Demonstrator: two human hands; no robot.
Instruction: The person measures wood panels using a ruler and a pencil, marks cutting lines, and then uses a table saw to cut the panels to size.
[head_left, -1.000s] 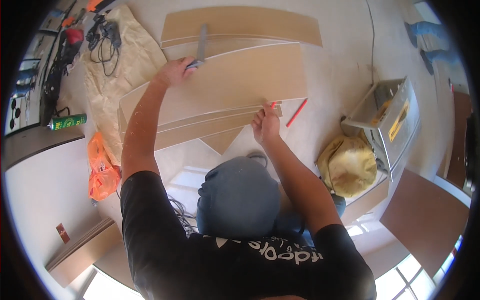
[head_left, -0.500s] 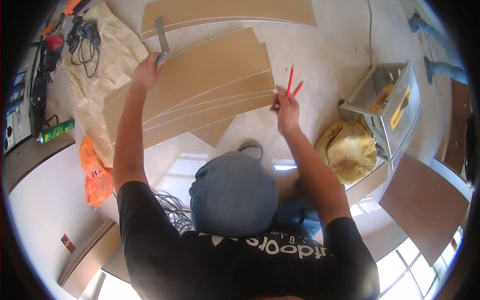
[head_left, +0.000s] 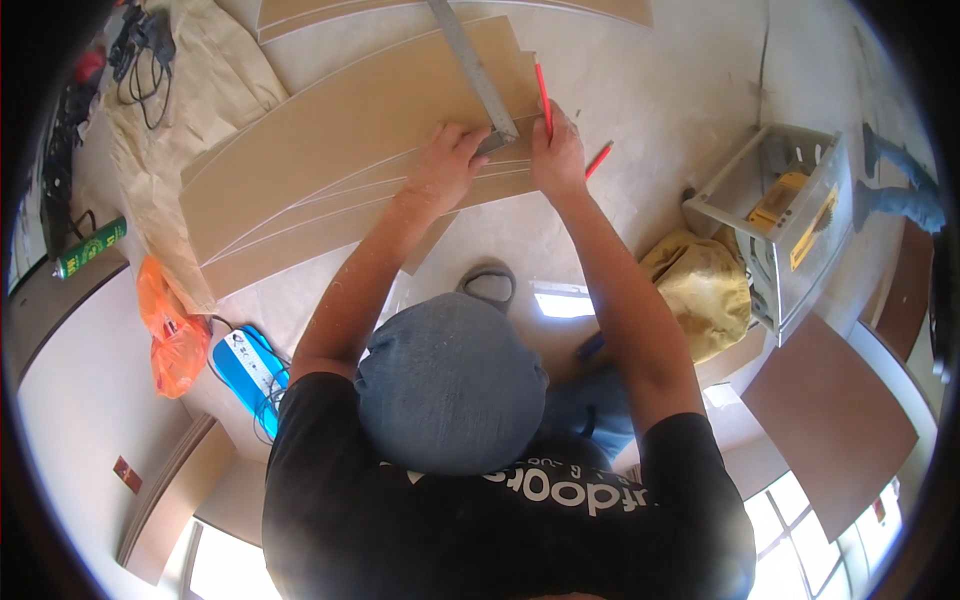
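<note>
Boards (head_left: 340, 135) tan, pale-edged; square (head_left: 471, 65) grey; both pencils (head_left: 544, 92) red. From here: saw (head_left: 790, 285) grey with yellow panel (head_left: 814, 231), sack (head_left: 705, 290) dull yellow, sheet (head_left: 215, 65) beige, plastic bag (head_left: 172, 335) bright orange, can (head_left: 92, 248) green, shirt (head_left: 450, 540) black with white lettering (head_left: 550, 490), jeans (head_left: 450, 390) faded blue.

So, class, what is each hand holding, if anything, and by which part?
The left hand holds a metal square by its short arm; the right hand holds a red pencil by its nearer part.
</note>
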